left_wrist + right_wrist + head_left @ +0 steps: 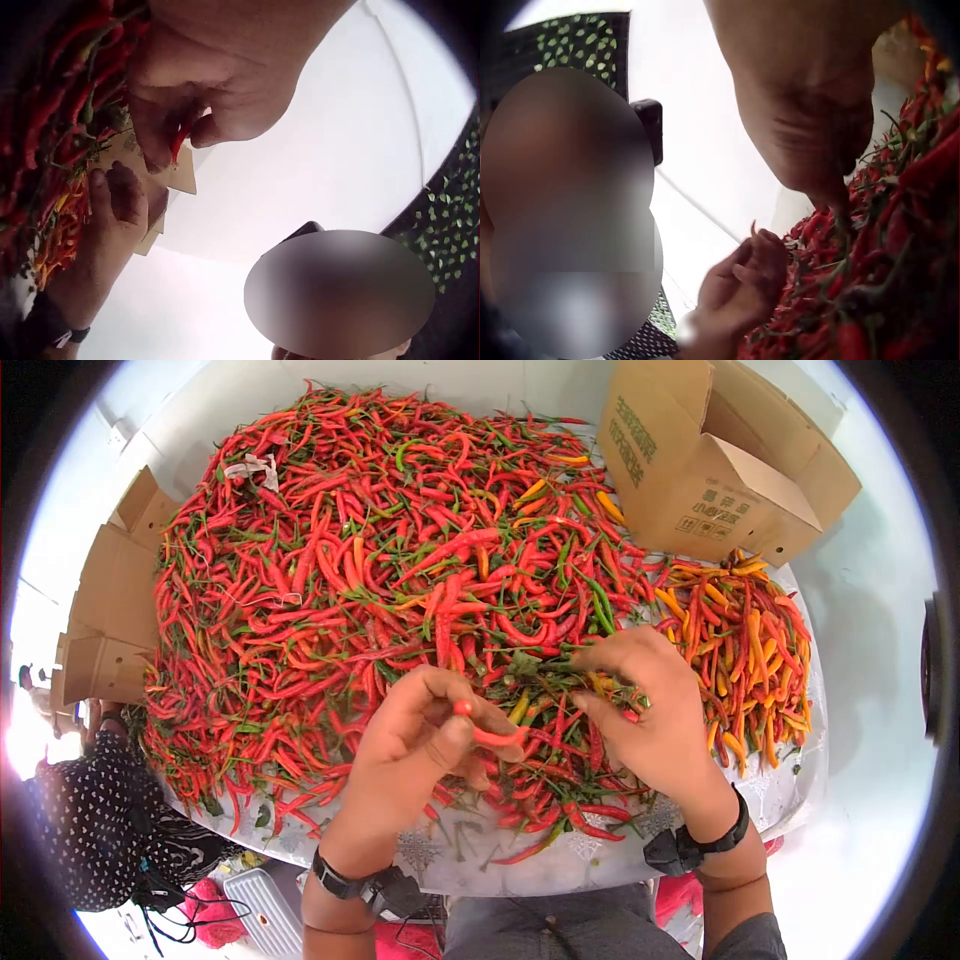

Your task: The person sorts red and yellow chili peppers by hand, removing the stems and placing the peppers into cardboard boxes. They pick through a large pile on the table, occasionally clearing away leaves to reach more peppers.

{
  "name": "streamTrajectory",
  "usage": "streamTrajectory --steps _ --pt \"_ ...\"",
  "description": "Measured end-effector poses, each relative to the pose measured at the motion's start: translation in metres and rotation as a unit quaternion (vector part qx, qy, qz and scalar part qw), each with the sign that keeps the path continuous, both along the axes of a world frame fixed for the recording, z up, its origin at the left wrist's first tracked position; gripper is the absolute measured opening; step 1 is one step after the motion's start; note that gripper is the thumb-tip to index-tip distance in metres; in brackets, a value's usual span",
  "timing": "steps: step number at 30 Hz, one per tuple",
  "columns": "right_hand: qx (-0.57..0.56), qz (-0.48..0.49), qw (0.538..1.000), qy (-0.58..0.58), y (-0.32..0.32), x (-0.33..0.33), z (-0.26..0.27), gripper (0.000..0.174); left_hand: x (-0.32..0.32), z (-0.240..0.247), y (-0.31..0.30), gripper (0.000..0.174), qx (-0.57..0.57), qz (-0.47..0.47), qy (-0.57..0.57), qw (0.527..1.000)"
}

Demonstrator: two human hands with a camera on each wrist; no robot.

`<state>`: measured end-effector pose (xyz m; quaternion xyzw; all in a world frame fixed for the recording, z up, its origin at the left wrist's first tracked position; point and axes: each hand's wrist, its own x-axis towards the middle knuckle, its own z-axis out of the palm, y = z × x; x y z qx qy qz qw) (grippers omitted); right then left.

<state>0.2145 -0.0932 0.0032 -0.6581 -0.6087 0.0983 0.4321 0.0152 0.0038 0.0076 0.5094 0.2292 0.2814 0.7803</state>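
Observation:
My left hand [415, 735] pinches a red chili pepper [497, 738] between thumb and fingers, above the near side of the big chili heap [330, 560]. In the left wrist view, the same pepper [180, 142] shows between the fingertips. My right hand [650, 710] is at the heap's near right part, fingers bent and pointing left. Its thumb and forefinger are right at some green stems and leaves [530, 670]; I cannot tell whether they grip a stem. In the right wrist view, its fingertips [829, 199] point down at the heap.
A smaller pile of orange and red chilies [755, 660] lies at the table's right. Behind it stands an open cardboard box [690, 470]. Another cardboard box [110, 600] is at the left, by a person in dotted clothing [90, 820]. Loose stems lie along the white tablecloth's [450, 875] near edge.

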Motion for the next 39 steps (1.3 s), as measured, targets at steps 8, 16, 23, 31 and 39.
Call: streamTrajectory --steps 8,16,23,31,39 --pt "-0.094 0.146 0.965 -0.195 -0.01 -0.011 -0.004 0.022 -0.003 -0.001 0.012 0.018 -0.205 0.005 -0.017 0.979" --pt "-0.013 0.106 0.972 0.211 -0.007 -0.016 0.004 0.012 -0.001 -0.003 0.005 0.024 0.134 -0.039 0.106 0.984" --pt "0.066 0.143 0.966 0.203 0.0 -0.019 -0.011 0.014 0.001 -0.01 -0.001 0.022 0.197 -0.089 0.141 0.966" --pt "-0.042 0.142 0.961 0.233 -0.004 -0.019 -0.011 0.012 0.002 -0.01 -0.001 0.015 0.276 -0.07 0.118 0.951" --pt "-0.212 0.212 0.673 0.676 -0.007 -0.018 -0.023 0.021 0.002 -0.005 -0.002 0.011 0.175 -0.115 0.107 0.972"
